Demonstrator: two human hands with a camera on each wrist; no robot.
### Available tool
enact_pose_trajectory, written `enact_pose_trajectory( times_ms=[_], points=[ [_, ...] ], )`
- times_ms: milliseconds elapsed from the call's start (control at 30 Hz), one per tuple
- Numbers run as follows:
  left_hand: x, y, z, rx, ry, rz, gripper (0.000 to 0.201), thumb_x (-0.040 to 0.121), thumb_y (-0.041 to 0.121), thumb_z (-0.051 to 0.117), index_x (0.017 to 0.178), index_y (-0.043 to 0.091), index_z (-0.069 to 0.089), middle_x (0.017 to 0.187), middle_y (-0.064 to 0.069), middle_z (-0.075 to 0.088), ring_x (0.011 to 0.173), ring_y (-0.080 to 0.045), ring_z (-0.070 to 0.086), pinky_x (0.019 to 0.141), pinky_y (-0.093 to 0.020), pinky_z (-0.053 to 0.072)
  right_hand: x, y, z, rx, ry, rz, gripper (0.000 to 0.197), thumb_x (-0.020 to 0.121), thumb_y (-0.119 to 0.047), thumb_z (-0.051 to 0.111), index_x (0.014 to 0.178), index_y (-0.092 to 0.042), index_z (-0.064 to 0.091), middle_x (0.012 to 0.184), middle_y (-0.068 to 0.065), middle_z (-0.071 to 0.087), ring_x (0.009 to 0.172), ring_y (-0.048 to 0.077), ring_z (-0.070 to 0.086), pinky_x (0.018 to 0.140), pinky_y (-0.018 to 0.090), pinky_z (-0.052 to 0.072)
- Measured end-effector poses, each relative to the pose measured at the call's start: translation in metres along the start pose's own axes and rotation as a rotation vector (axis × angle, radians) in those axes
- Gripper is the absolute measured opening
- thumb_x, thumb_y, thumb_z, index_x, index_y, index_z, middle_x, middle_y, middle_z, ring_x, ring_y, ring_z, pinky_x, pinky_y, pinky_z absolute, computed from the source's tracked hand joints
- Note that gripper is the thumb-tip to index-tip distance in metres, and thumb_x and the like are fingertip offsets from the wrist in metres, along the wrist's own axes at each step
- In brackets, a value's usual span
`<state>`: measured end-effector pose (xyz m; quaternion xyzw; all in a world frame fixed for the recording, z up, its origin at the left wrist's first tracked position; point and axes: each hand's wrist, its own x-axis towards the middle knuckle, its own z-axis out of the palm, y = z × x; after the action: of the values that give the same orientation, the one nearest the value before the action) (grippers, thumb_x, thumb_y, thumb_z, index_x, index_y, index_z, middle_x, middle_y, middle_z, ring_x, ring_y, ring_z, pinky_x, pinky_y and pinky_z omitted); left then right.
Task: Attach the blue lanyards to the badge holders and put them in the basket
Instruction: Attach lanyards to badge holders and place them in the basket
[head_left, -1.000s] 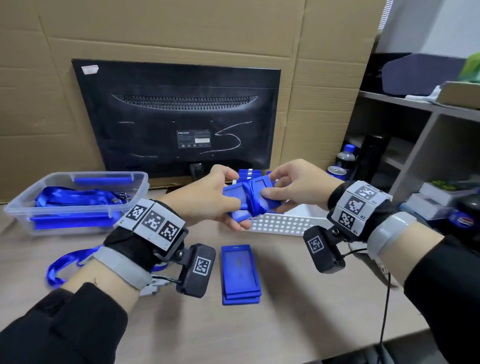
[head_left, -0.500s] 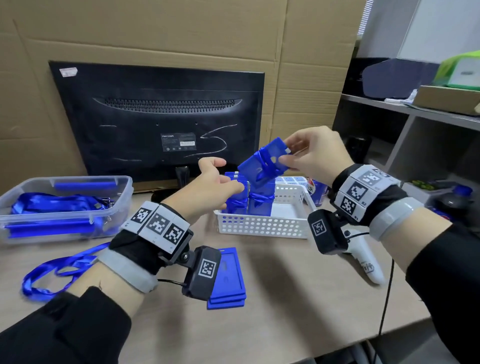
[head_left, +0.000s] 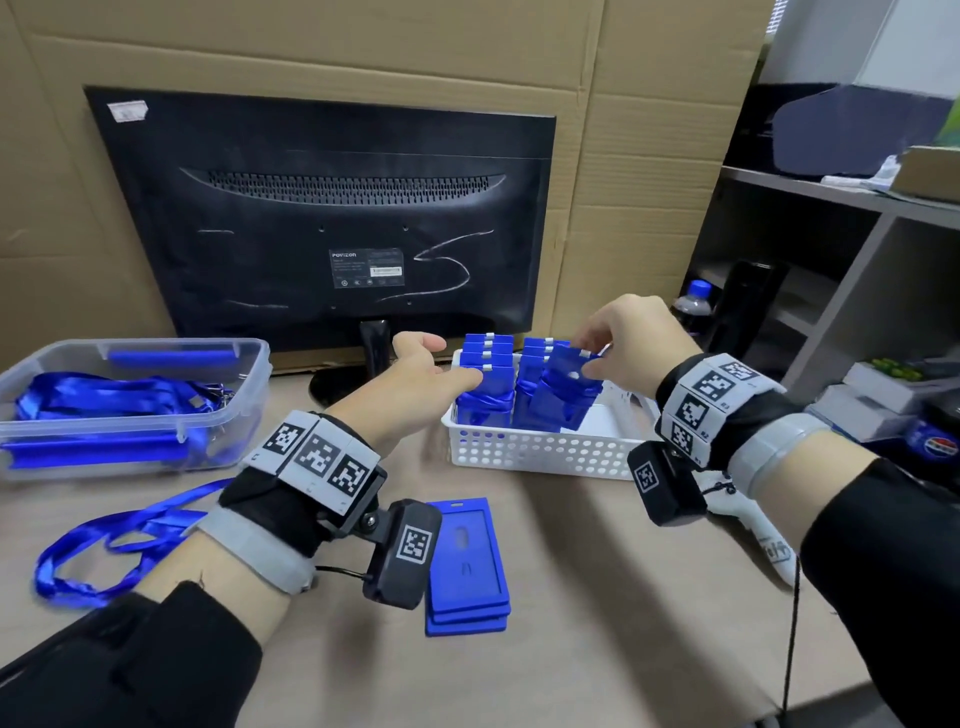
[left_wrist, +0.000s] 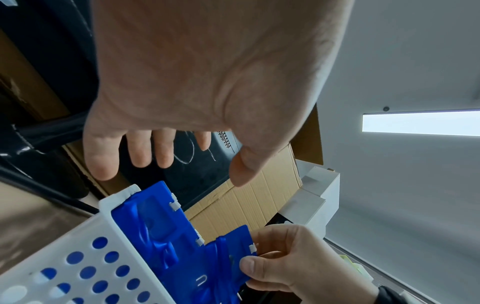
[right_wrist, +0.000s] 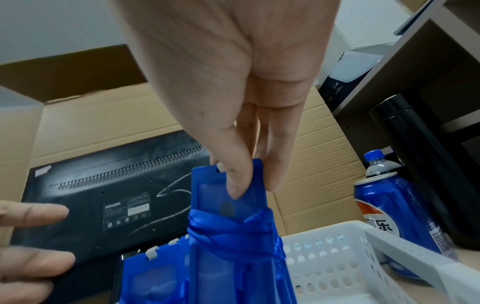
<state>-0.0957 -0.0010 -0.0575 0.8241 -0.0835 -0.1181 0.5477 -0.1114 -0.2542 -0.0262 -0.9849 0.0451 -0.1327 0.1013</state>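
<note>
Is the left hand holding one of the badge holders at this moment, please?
No, the left hand is open with straight fingers above the basket; only the right hand pinches a badge holder.

Badge holders: solid blue, white clips at top. Lanyards: glossy blue. Basket: white, walls patterned with round holes. Tub at 9 o'clock: clear plastic. Monitor at 12 o'clock: black, white scrawl marks. Wristbands: grey with black-and-white square codes. Sleeves: black. Cardboard: brown.
</note>
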Motion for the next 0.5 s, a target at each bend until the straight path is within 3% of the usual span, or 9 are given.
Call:
enact_pose_trajectory(
  times_ms=[167,333,500],
  points=[
    [0.012,-0.011,0.005,0.04,-0.005,-0.054,0.063,0.099,0.047,0.063,0.146,0.023,0.03,0.108,0.003,0.059,0.097,-0.009,0.059,0.106,-0.045,0.052,0.011,-0.003,0.018,-0.022,-0.081,0.0,0.024,0.083,-0.014,0.086,0.102,-0.027,0.081,0.098,-0.004,0.076,0.089,0.019,0.07,0.081,0.031,0.057],
    [0.02,-0.014,0.006,0.052,-0.007,-0.104,0.061,0.102,0.056,0.051,0.15,0.025,0.029,0.106,0.007,0.055,0.107,-0.013,0.059,0.107,-0.048,0.052,0.017,-0.007,0.028,-0.026,-0.127,-0.017,0.024,0.083,-0.013,0.085,0.103,-0.026,0.081,0.097,-0.005,0.076,0.091,0.019,0.07,0.084,0.032,0.058],
    [0.026,-0.019,0.006,0.052,-0.01,-0.122,0.062,0.1,0.061,0.05,0.148,0.028,0.031,0.115,0.001,0.06,0.117,-0.018,0.06,0.105,-0.049,0.054,0.021,-0.009,0.032,-0.04,-0.164,-0.028,0.024,0.085,-0.014,0.083,0.106,-0.023,0.081,0.1,-0.004,0.076,0.095,0.019,0.07,0.087,0.033,0.059]
  ],
)
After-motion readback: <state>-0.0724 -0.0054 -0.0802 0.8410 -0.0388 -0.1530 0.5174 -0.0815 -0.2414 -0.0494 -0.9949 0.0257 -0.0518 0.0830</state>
